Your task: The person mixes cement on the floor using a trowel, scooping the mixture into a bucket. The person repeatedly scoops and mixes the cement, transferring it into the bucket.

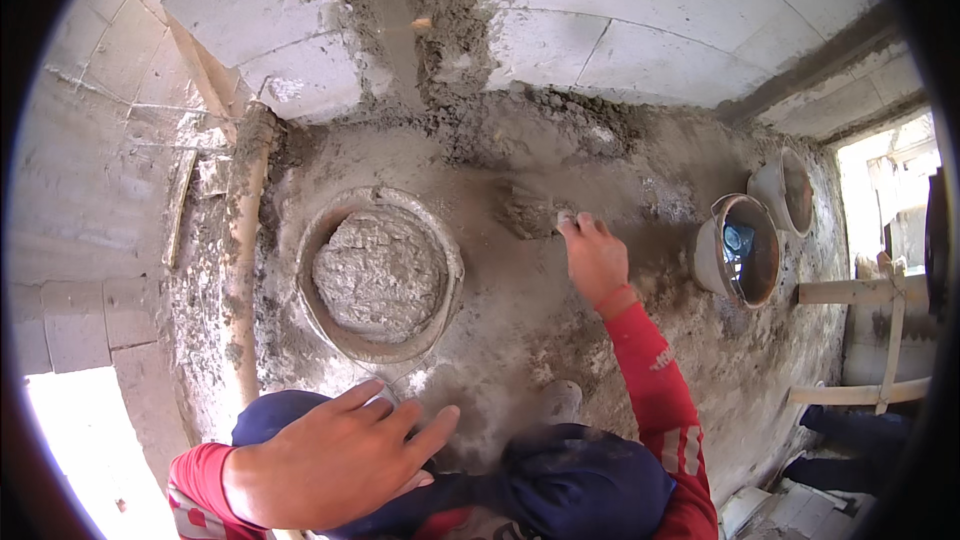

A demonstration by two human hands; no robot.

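Observation:
My right hand [596, 255] is shut on the grip of a tool, probably a trowel [529, 211]. Its blade is blurred and coated in mortar, low over the grey floor, so its outline is hard to make out. My left hand [341, 457] hovers above my left knee, palm down, fingers apart, with nothing in it. In front of that hand stands a round bucket [450, 292] heaped with wet grey mortar [379, 274]. The mortar's surface is rough and ridged.
Two pails stand to the right; the nearer pail [709, 259] holds liquid, the other pail [769, 184] sits behind. A mortar-splashed pole [244, 262] lies left. Block walls [660, 45] rise ahead. Lashed poles [862, 291] and dark-blue trouser legs [847, 431], seemingly another person's, are far right.

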